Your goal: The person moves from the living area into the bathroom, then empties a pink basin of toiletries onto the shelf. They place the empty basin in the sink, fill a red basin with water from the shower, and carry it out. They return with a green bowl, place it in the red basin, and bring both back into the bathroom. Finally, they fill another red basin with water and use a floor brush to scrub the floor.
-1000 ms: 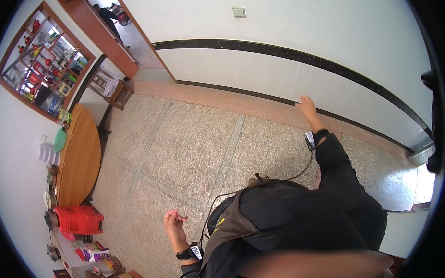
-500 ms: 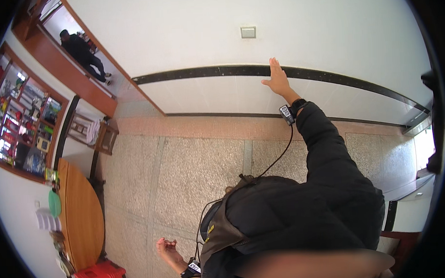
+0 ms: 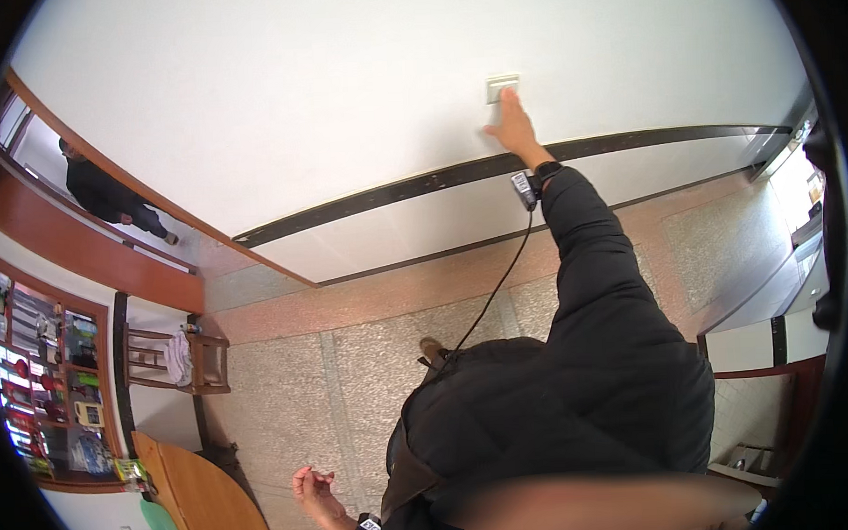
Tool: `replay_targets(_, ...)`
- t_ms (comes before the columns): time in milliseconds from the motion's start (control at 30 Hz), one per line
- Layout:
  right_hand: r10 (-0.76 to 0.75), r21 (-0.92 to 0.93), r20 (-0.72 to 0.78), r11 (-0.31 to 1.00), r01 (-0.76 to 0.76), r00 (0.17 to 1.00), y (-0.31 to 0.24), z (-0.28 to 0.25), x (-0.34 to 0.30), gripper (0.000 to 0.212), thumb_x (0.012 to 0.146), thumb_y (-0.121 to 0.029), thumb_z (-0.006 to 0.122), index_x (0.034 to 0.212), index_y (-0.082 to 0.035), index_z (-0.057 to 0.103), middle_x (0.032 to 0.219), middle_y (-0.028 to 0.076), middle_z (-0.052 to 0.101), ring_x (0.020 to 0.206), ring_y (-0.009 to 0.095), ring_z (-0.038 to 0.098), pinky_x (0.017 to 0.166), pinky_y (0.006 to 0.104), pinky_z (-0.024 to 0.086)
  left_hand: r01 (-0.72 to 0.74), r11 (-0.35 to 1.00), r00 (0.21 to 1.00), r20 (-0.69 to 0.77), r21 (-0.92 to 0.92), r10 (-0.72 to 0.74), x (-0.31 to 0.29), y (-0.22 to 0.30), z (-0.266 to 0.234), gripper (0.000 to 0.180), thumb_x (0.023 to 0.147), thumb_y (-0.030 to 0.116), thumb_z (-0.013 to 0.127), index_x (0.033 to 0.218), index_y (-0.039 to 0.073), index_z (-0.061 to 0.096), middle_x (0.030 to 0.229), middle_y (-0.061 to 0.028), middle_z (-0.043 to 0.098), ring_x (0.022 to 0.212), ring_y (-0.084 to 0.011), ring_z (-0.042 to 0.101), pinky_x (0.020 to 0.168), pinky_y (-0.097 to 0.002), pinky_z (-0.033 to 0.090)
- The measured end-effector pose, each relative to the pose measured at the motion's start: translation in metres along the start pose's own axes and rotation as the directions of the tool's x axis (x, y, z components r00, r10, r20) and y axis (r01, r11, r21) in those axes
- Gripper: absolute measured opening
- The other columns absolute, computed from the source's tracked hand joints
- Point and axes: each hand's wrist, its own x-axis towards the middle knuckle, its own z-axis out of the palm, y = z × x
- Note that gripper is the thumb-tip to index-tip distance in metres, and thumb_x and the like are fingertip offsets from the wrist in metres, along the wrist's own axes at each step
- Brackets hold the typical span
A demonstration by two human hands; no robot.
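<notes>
A pale wall switch (image 3: 503, 85) is set in the white wall ahead of me. My right hand (image 3: 515, 129) reaches up to it with the arm stretched out, the fingertips over its lower part. The thumb stands away from the fingers, and nothing is held. Low on the left, my left hand (image 3: 318, 498) hangs above the floor, fingers loosely bent and apart, holding nothing. A small device with a black cable (image 3: 507, 276) is strapped at my right wrist, next to a dark watch (image 3: 546, 171).
A person (image 3: 104, 192) in dark clothes is beyond the doorway at the far left. A wooden chair (image 3: 210, 363) with a cloth on it stands by the left wall, near a display cabinet (image 3: 63, 371). A wooden table (image 3: 208, 501) is at the lower left.
My right hand has moved up from the dark wall strip to the switch. My body has come nearer the wall, and the view has turned. The left hand still hangs low.
</notes>
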Motion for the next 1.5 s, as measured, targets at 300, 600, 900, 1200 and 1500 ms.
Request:
replay_targets(300, 0.207, -0.105, -0.135, 0.969, -0.222, 0.969, 0.004, 0.06, 0.036, 0.106, 0.076, -0.022, 0.08, 0.153, -0.005, 0.008, 0.159, 0.017, 0.009, 0.147, 0.031, 0.01, 0.117, 0.0418, 0.017, 0.013, 0.999, 0.999, -0.031, 0.049, -0.012, 0.159, 0.071, 0.003, 0.016, 0.094, 0.017, 0.057, 0.103, 0.005, 0.061, 0.078, -0.0015, 0.055, 0.072, -0.0124, 0.057, 0.07, -0.0352, 0.055)
replay_targets(600, 0.34, 0.392, -0.286, 0.895, -0.214, 0.896, 0.113, 0.11, 0.109, 0.104, 0.072, -0.02, 0.082, 0.15, -0.003, 0.015, 0.154, 0.017, 0.025, 0.136, 0.035, 0.034, 0.107, 0.0486, 0.034, 0.178, 0.984, 0.981, 0.075, 0.011, -0.178, 0.338, 0.104, -0.005, 0.017, 0.087, 0.012, 0.06, 0.1, 0.001, 0.062, 0.075, -0.0019, 0.056, 0.067, -0.0137, 0.057, 0.068, -0.0339, 0.054)
replay_targets(900, 0.635, 0.808, -0.135, 0.515, -0.287, 0.761, 0.044, 0.062, 0.104, 0.056, 0.091, -0.021, 0.06, 0.139, -0.002, 0.039, 0.137, 0.013, 0.043, 0.126, 0.023, 0.046, 0.104, 0.0406, 0.042, 0.105, 0.975, 0.983, 0.127, 0.194, -0.131, 0.484, 0.187, 0.0, 0.016, 0.086, 0.011, 0.059, 0.099, 0.002, 0.062, 0.079, -0.0034, 0.058, 0.065, -0.013, 0.057, 0.067, -0.0315, 0.053)
replay_targets(1200, 0.6, 0.719, -0.06, 0.58, -0.382, 0.798, 0.0, 0.058, 0.049, 0.041, 0.098, -0.015, 0.049, 0.136, 0.002, 0.043, 0.136, 0.014, 0.044, 0.124, 0.024, 0.048, 0.105, 0.0403, 0.043, 0.114, 0.975, 0.904, 0.387, 0.188, -0.181, 0.543, 0.197, 0.085, 0.011, 0.089, 0.011, 0.06, 0.097, 0.005, 0.064, 0.073, -0.001, 0.058, 0.066, -0.0115, 0.058, 0.067, -0.0289, 0.053)
replay_targets(1500, 0.146, 0.089, 0.934, 0.79, -0.606, 0.327, -0.293, 0.188, 0.015, 0.043, 0.084, -0.028, 0.063, 0.12, -0.003, 0.059, 0.099, 0.006, 0.068, 0.087, 0.017, 0.065, 0.073, 0.0313, 0.051, 0.192, 0.953, 0.874, 0.4, 0.235, -0.275, 0.583, 0.195, 0.083, 0.012, 0.089, 0.013, 0.06, 0.097, 0.004, 0.063, 0.071, -0.0011, 0.057, 0.064, -0.012, 0.057, 0.068, -0.0296, 0.052)
